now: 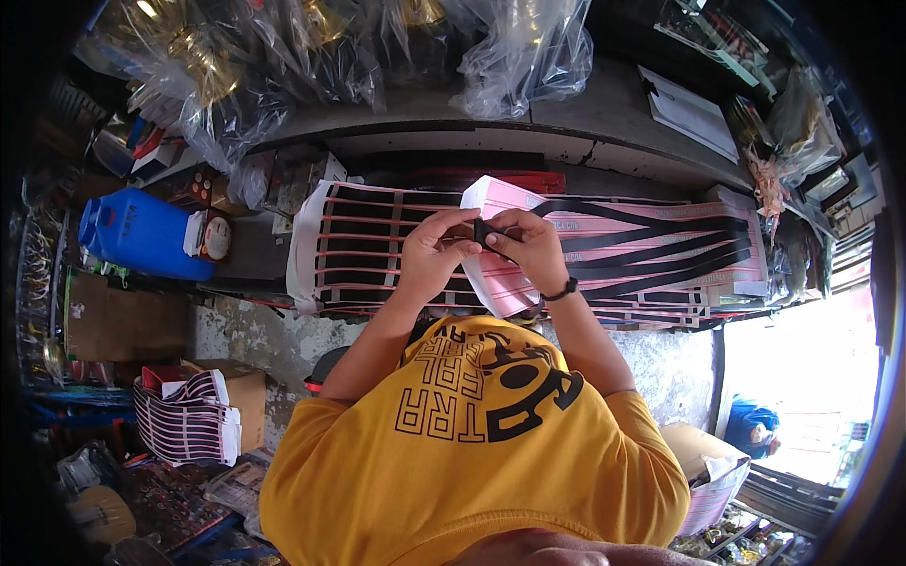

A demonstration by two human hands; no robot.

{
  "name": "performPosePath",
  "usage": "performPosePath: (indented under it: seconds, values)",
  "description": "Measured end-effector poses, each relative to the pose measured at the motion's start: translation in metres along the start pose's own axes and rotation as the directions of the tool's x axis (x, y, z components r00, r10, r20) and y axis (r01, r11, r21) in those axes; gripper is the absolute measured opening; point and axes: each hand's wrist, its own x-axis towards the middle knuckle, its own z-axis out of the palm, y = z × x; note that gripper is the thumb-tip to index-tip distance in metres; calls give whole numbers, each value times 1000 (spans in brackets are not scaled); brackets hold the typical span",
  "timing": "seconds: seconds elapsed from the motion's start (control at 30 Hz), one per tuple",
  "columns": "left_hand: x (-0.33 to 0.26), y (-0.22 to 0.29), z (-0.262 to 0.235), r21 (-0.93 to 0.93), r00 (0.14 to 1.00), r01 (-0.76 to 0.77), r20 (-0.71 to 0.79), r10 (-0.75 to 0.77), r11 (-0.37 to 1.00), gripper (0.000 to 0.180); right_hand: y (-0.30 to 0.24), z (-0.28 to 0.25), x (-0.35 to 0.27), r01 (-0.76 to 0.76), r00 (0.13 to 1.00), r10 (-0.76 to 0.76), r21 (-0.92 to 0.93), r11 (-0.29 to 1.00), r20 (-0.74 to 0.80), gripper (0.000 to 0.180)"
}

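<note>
My left hand and my right hand meet over the workbench, fingertips pinching a small piece of black strap between them. Most of that piece is hidden by the fingers. Under the hands lies a pink-and-white printed sheet, its left end curling up. Several long black straps run across it from beside my right hand and gather at its right end. To the left, a layer of white-edged sheets with black bands and thin pink stripes lies spread along the bench.
A blue jerrycan stands at the left end. Gold trophies in clear plastic line the shelf behind, with a white paper pad farther right. A cardboard box and striped sheets sit lower left. Another person is outside at right.
</note>
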Motion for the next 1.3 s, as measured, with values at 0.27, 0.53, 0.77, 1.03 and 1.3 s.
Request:
performPosePath:
  seconds: [0.27, 0.53, 0.77, 1.03, 1.3]
  values:
    - [0, 1, 2, 5, 1000, 22, -7, -22, 1000, 41, -3, -2, -3, 18, 1000, -18, 39, 999, 5, 20]
    - [-2, -2, -1, 1, 998, 49, -47, -49, 999, 39, -15, -1, -3, -109, 994, 108, -245, 963, -16, 28]
    - [-4, -6, -4, -45, 995, 95, -25, -96, 994, 40, -21, -5, 0, -157, 970, 218, -410, 898, 106, 33]
    - [-6, -7, -1, 29, 994, 64, -89, -61, 998, 42, -23, 4, -4, -107, 993, 121, -486, 867, -2, 28]
    - [-13, -6, -9, 5, 996, -87, 7, 87, 996, 39, -21, 15, -19, 166, 963, -255, -556, 814, -85, 26]
